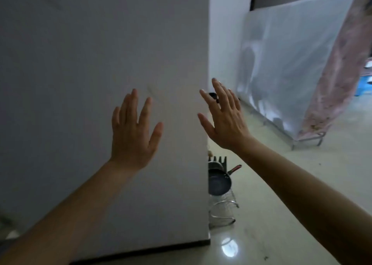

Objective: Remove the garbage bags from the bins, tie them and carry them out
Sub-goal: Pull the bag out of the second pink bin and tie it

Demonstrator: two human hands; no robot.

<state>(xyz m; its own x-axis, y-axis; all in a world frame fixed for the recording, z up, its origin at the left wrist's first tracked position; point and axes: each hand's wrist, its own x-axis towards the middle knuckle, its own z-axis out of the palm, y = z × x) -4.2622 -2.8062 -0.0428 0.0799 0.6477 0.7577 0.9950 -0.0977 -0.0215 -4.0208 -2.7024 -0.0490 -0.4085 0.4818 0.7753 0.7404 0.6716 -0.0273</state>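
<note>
Garbage bags: none in view; bins: none in view either; where they stand cannot be read from this view, so removal, tying and carrying out all go unconfirmed. Left hand (132, 131) raised, back toward the camera, fingers straight and a little spread, holding nothing; right hand (225, 119) raised likewise, fingers straight and spread, empty. Both hands are up in front of a plain white wall (80, 63), the left over the wall face, the right at the wall's right edge; contact with the wall cannot be told. Judgement: with both hands free and no bag or bin visible, this reads as the very start or a gap between bags; nothing visible counts as done; lift out, tie and carry out all logged as outstanding; likely next need is to find a bin. Past the wall corner, near, on the floor (281, 204): a wire rack (223, 210) with a dark frying pan (219, 183) standing on edge in it, handle pointing up and right. Far right: a large upright item under a clear plastic sheet (291, 63), a pink patterned panel (338, 73) at its right end; a blue object (364, 85) at the frame edge, too cut off to name.
</note>
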